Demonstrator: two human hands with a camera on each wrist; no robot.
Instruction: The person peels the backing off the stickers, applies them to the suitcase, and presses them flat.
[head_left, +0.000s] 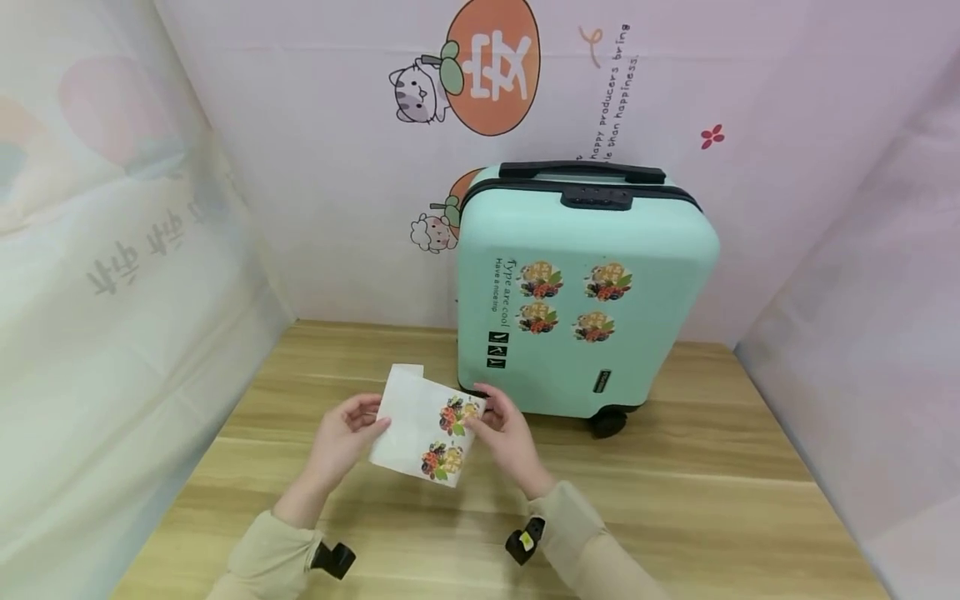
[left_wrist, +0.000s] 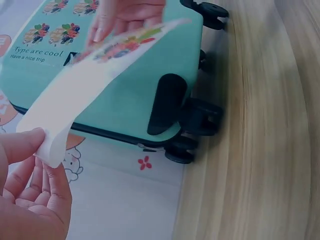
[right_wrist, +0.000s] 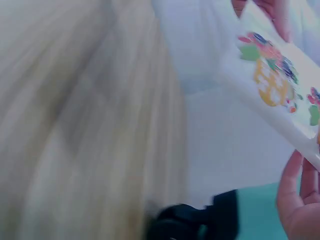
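A white sticker sheet (head_left: 408, 425) with two fruit stickers at its right side is held up between both hands over the table. My left hand (head_left: 345, 437) pinches its left edge between thumb and fingers; the left wrist view shows the sheet (left_wrist: 65, 102) bending there. At the right edge, my right hand (head_left: 510, 433) pinches the sheet beside the upper fruit sticker (head_left: 453, 415). The lower fruit sticker (head_left: 441, 461) sits near the bottom corner. Behind the hands stands a mint-green suitcase (head_left: 555, 375) with several similar fruit stickers (head_left: 609, 282) on its front.
The suitcase stands upright on the wooden table (head_left: 675, 508), its black wheel (head_left: 609, 422) at the lower right and its carry handle (head_left: 581, 171) on top. A printed cloth backdrop (head_left: 315, 167) rises behind it, with cloth walls on both sides.
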